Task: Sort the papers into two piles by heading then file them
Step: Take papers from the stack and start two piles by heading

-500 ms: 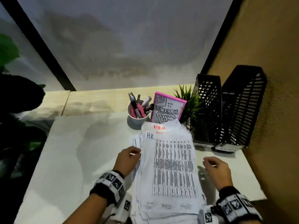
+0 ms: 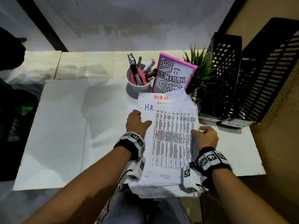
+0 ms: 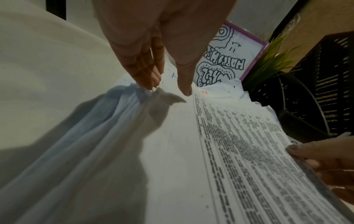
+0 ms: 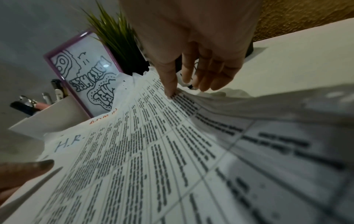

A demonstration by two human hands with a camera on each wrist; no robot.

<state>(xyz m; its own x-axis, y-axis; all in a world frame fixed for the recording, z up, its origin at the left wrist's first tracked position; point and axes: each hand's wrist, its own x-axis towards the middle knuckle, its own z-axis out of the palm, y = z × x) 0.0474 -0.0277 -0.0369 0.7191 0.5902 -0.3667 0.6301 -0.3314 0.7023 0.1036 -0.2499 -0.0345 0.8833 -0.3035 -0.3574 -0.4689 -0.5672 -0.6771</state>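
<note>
A thick stack of papers (image 2: 168, 143) lies on the white desk (image 2: 72, 126), hanging over its near edge. The top sheet (image 4: 134, 151) bears a blue "H.R." heading and a printed table. A sheet headed "ADMIN" (image 2: 161, 97) in red pokes out behind it. My left hand (image 2: 137, 122) rests at the stack's left edge, thumb flat on the top sheet, straight fingertips (image 3: 151, 86) on the fanned lower edges. My right hand (image 2: 205, 135) pinches the raised right edge, its thumb (image 4: 170, 91) on top and the other fingers behind it.
Two black mesh file holders stand at the back right, one (image 2: 226, 75) labelled H.R., the other (image 2: 265, 75) ADMIN. A white cup of pens and pliers (image 2: 139, 81), a pink-framed drawing (image 2: 174, 76) and a small green plant (image 2: 199, 68) stand just behind the stack.
My right hand has come off the desk onto the stack's right edge and lifted it. My left thumb has spread onto the top sheet.
</note>
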